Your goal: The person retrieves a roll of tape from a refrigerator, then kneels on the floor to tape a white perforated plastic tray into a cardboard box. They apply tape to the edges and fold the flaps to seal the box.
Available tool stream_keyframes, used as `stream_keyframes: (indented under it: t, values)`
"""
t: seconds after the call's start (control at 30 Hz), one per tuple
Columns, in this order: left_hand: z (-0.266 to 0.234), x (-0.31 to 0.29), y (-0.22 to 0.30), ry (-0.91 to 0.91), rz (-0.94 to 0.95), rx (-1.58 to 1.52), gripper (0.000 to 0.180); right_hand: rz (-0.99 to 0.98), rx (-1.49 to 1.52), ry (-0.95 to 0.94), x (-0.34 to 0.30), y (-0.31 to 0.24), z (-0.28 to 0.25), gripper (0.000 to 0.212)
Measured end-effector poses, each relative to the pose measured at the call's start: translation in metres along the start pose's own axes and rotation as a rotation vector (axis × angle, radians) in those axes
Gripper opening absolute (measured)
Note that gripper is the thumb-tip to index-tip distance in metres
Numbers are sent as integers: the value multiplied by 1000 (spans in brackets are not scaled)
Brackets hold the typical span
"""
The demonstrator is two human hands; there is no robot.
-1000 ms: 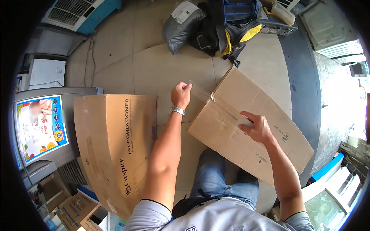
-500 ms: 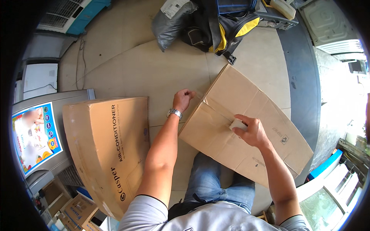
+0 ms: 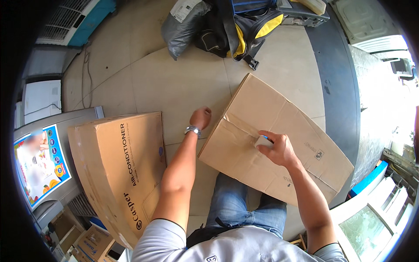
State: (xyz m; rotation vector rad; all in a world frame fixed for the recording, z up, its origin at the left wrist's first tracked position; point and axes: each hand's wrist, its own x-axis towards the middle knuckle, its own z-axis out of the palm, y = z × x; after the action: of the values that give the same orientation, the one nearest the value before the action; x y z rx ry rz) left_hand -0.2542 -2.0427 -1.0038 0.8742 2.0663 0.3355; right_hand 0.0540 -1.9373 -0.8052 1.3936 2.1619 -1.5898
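Observation:
A plain brown cardboard box (image 3: 271,111) lies at an angle in front of me, its near edge over my legs. On its top, my right hand (image 3: 279,149) grips a whitish roll of tape (image 3: 262,143), and a bit of blue shows between the fingers. A creased strip of clear tape runs from the box's left edge toward the roll. Just off that left edge, my left hand (image 3: 200,118) is closed with its fingers curled in; what they pinch, if anything, is hidden. A metal watch is on the left wrist.
A second printed cardboard box (image 3: 107,170) stands at my left, beside a grey appliance (image 3: 83,114) with a colourful sticker. Ahead on the tiled floor are a grey plastic parcel (image 3: 185,26) and a black-and-yellow tool bag (image 3: 244,30). A glass-panelled white frame (image 3: 371,229) leans at the lower right.
My left hand has dropped slightly and curled in beside the box edge. The right hand with the tape roll stays over the box top, tilted a little, showing blue. The whole view has shifted slightly.

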Motion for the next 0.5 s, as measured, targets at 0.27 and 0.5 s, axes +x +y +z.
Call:
stream_keyframes:
  t: [0.27,0.5]
  values:
    - [-18,-92,84,176,239,-134,68,-140,-10,90,-2,29,5,54]
    - [8,-86,90,316,203,-139,72,-232,2,-13,-17,47,-10,64]
